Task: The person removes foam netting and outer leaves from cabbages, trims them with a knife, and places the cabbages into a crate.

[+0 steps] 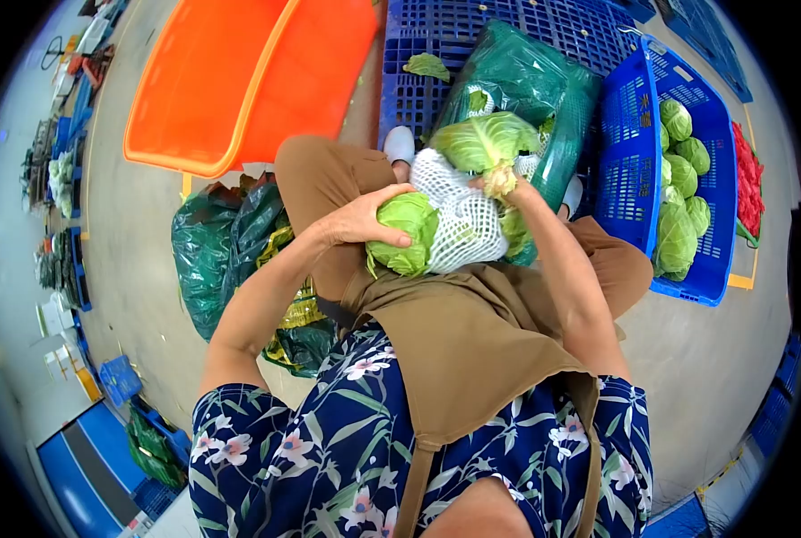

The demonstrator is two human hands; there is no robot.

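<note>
My left hand (365, 218) is wrapped round a pale green cabbage (407, 235) above my lap. The cabbage's right side meets a white foam net (463, 229), which is stretched wide. At the net's upper right edge, my right hand (517, 199) grips the mesh, its fingers partly hidden. Just above that hand lies a larger leafy cabbage (486, 142), its cut stump towards me. Behind it a green plastic bag (531, 76) holds more produce in white nets.
An orange bin (239, 90) stands at front left, a blue crate (629, 152) with several cabbages (683, 179) at right. A blue pallet (409, 54) lies ahead, with a loose leaf (427, 66). Dark green bags (212, 251) sit by my left leg; a red net bag (748, 179) is beyond the crate.
</note>
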